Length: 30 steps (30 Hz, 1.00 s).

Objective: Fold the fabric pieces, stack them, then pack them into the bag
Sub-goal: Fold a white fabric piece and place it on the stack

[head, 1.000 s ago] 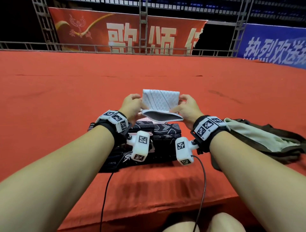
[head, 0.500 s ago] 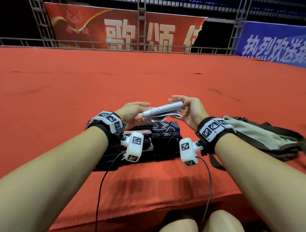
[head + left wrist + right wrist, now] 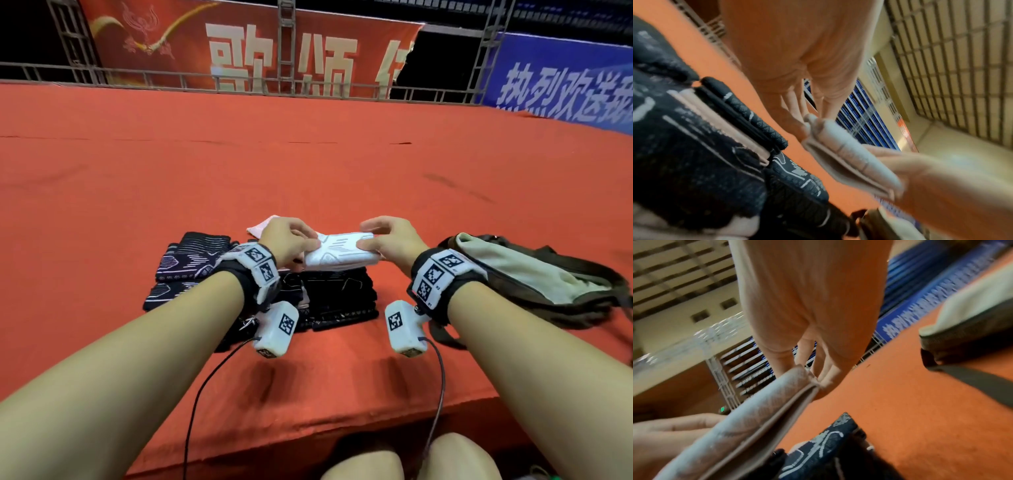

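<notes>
While I hold the folded white cloth [image 3: 340, 253] just above the dark stack [image 3: 337, 294], my left hand [image 3: 287, 240] pinches its end at 9 o'clock and my right hand [image 3: 390, 240] pinches the end at 3 o'clock, thumbs on top and fingers underneath. From the wrist views I see several layers pressed flat, with the open edges facing down toward me. I judge it light, soft and limp: it keeps its shape only because both ends are pinched, and the layers would likely slide or spring open if I let one end go early. The best hold is right where I have it, across all the layers at both short ends, with the cloth kept level as it goes down.

More dark patterned pieces [image 3: 191, 263] lie at 9 o'clock of the stack, and a pink cloth [image 3: 260, 224] peeks out at 11 o'clock behind my left hand. The bag [image 3: 534, 270] lies at 3 o'clock on the red table [image 3: 308, 171], with its pale lining showing. Whether its mouth is wide enough for the stack, I cannot tell.
</notes>
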Motion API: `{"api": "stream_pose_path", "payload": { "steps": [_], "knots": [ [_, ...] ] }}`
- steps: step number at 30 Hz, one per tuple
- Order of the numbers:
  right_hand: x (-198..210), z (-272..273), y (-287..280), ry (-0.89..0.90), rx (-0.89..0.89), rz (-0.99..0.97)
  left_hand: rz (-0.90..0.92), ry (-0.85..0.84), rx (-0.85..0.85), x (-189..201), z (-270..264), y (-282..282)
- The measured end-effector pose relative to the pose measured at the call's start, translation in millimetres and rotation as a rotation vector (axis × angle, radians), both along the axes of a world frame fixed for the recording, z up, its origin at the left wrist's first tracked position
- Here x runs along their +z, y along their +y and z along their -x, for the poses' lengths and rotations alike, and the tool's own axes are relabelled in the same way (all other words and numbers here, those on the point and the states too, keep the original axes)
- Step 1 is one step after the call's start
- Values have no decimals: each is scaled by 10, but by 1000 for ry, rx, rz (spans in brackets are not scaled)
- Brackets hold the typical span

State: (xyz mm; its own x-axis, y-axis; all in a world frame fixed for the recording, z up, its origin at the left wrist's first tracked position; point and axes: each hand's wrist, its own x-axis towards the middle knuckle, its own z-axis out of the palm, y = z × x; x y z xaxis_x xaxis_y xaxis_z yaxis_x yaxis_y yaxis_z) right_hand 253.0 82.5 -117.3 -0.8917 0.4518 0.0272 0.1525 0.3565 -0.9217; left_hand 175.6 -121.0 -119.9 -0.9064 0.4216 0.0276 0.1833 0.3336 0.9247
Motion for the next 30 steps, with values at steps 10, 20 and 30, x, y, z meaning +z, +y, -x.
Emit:
{"api": "stream_pose_path", "payload": {
  "steps": [10,20,30],
  "knots": [
    [-457,21,-148,-235,132,-860,895,764,-120,-250,-172,162],
    [-786,20,-145,-261,411,-1042,876,524,-506,-680,-140,428],
    [-1008,80,-105,-314,384,-741,900,337,-401,-723,-226,562]
  ]
}}
